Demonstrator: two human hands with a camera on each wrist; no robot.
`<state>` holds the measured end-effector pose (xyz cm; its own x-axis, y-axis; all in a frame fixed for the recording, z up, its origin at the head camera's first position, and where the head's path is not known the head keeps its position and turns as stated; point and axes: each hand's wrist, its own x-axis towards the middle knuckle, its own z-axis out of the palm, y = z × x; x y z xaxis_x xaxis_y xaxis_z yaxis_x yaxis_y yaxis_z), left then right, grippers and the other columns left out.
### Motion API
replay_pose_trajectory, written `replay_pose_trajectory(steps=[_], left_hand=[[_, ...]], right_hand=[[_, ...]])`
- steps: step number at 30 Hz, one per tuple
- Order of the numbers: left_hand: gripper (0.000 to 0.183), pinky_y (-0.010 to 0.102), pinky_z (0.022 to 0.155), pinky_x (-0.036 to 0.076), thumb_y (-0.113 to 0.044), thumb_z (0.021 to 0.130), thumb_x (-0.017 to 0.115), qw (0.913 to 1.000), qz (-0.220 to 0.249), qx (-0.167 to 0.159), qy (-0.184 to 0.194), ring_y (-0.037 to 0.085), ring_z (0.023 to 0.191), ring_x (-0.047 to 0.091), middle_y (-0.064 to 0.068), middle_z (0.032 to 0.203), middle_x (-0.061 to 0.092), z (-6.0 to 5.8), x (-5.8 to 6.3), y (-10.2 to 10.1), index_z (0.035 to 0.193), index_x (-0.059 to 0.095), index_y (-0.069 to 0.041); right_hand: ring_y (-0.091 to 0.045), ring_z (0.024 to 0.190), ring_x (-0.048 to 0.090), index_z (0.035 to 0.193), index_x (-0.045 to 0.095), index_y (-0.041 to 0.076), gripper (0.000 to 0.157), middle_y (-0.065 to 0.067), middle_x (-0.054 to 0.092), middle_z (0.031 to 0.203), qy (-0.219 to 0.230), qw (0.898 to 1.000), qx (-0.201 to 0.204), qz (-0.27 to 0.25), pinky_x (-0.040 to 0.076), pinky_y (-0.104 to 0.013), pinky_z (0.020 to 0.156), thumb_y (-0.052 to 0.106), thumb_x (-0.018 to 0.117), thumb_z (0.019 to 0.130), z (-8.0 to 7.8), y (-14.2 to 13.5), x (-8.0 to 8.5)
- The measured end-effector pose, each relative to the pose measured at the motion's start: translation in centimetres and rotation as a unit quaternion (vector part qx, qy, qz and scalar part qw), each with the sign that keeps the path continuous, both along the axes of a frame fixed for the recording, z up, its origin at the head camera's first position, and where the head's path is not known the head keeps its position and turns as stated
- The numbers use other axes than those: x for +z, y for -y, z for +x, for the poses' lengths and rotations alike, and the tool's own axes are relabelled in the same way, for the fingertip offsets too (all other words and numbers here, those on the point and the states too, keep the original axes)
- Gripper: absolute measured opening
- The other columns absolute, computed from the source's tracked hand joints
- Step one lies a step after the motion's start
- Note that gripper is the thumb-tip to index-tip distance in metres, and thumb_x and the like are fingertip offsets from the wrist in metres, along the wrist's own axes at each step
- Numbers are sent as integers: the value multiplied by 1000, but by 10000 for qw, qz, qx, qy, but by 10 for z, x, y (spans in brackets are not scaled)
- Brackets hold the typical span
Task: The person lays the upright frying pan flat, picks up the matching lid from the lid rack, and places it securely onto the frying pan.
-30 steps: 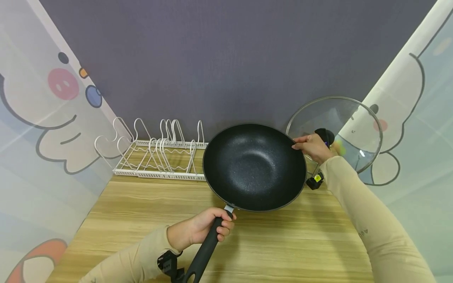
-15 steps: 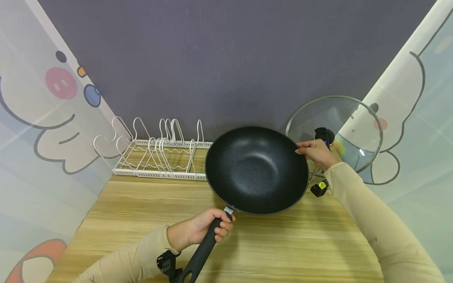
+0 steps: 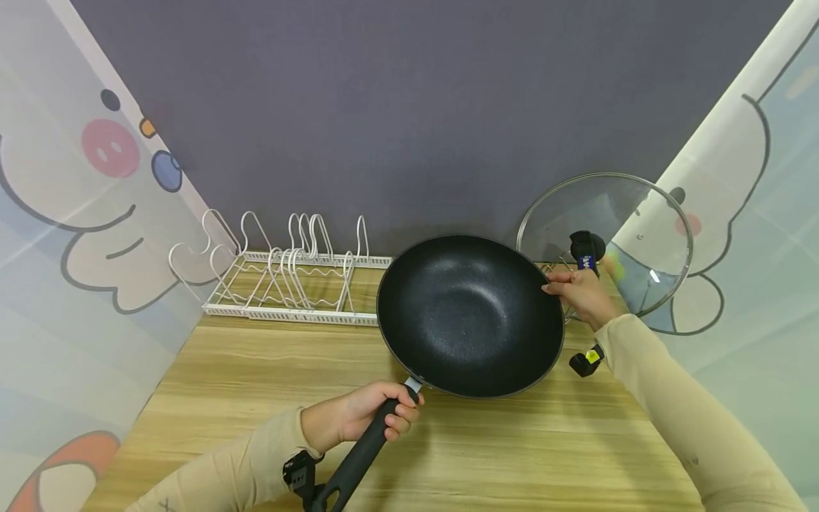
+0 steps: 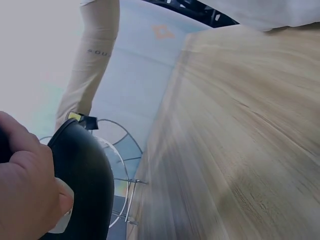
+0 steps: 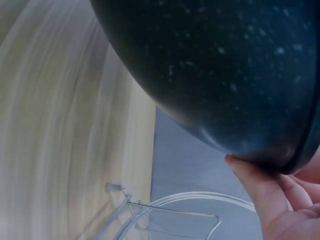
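Observation:
A black wok (image 3: 470, 316) is held up over the wooden table, its dark speckled inside facing the head camera. My left hand (image 3: 377, 412) grips the long black handle (image 3: 361, 459) close to the metal collar. On the far right side, my right hand (image 3: 584, 295) pinches the wok's rim between thumb and fingers. The right wrist view has the wok's speckled underside (image 5: 215, 70) close up, with the fingers (image 5: 260, 187) at its edge. In the left wrist view the wok's side (image 4: 82, 170) curves just past the left hand (image 4: 27, 185).
A white wire rack (image 3: 291, 316) with upright loops stands along the back left, partly behind the wok. A glass lid (image 3: 614, 206) leans upright at the back right in a wire stand (image 5: 175, 210), close behind the right hand. Printed curtains flank the wooden table (image 3: 256, 370).
The wok's bowl has shifted slightly right and toward me, and the right hand has moved with its rim. The left hand keeps its grip on the handle. Rack and lid stay put.

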<state>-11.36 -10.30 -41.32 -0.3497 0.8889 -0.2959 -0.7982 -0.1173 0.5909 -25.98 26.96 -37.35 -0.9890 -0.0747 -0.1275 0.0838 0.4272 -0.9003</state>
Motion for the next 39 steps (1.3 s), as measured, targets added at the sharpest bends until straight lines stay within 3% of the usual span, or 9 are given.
replay_pose_trajectory(steps=[4,7,9,11,14,21,24,31,39], left_hand=[[16,9,46,34,-7,90,26,10000,57,-24,33,-5,47,41,-11,63,34,-1,-2,1,95,39,-15],[16,8,45,33,-7,90,26,9998,60,-36,178,-4,45,40,-11,62,35,-3,-3,2,94,39,-14],[16,8,45,33,-6,89,26,9998,62,-40,188,-4,45,40,-11,62,35,-4,-4,2,94,39,-14],[16,8,44,33,-6,89,26,9998,68,-55,204,-4,45,39,-12,61,34,-4,-4,3,93,39,-15],[18,7,44,33,-5,89,25,9997,130,-89,169,-5,46,38,-12,62,33,-6,-5,4,93,39,-15],[26,7,43,35,-4,89,18,9988,375,-193,233,-5,45,36,-11,62,32,-10,-8,8,93,41,-15],[27,6,43,35,-3,89,17,9989,385,-236,144,-5,46,36,-11,63,31,-11,-10,9,93,41,-15],[24,7,41,32,-4,89,20,9993,113,-334,82,-5,45,39,-11,62,33,-14,-12,11,94,40,-15],[21,8,41,27,-4,90,21,9987,-69,-470,177,-5,44,41,-11,61,34,-19,-17,14,96,39,-14]], right_hand=[[8,73,58,126,42,-22,46,-26,51,128,-27,9995,-31,-310,50,-12,69,2,57,90,7,-4,-5],[6,67,56,124,43,-23,45,-8,67,103,-32,9993,-129,-352,49,-13,62,1,58,88,12,-7,-9],[5,64,53,124,45,-22,46,3,65,97,-12,9994,-236,-238,47,-14,58,3,59,88,15,-8,-12],[7,67,52,125,45,-21,46,-8,66,104,-4,9994,-267,-218,47,-14,58,4,59,89,18,-9,-16],[10,69,50,126,43,-20,46,-23,50,129,7,9993,-294,-244,46,-12,61,4,58,90,22,-9,-20],[9,67,50,129,43,-17,48,-18,59,118,101,9982,-486,-331,47,-12,63,8,58,91,31,-12,-28],[12,78,54,131,39,-18,50,-33,40,135,129,9979,-489,-399,50,-12,72,8,56,93,35,-12,-31],[11,77,56,131,37,-19,50,-35,42,131,127,9966,-645,-494,50,-11,70,6,56,92,46,-12,-37],[12,76,57,132,34,-19,49,-38,30,138,164,9946,-735,-720,51,-12,71,4,53,93,54,-13,-44]])
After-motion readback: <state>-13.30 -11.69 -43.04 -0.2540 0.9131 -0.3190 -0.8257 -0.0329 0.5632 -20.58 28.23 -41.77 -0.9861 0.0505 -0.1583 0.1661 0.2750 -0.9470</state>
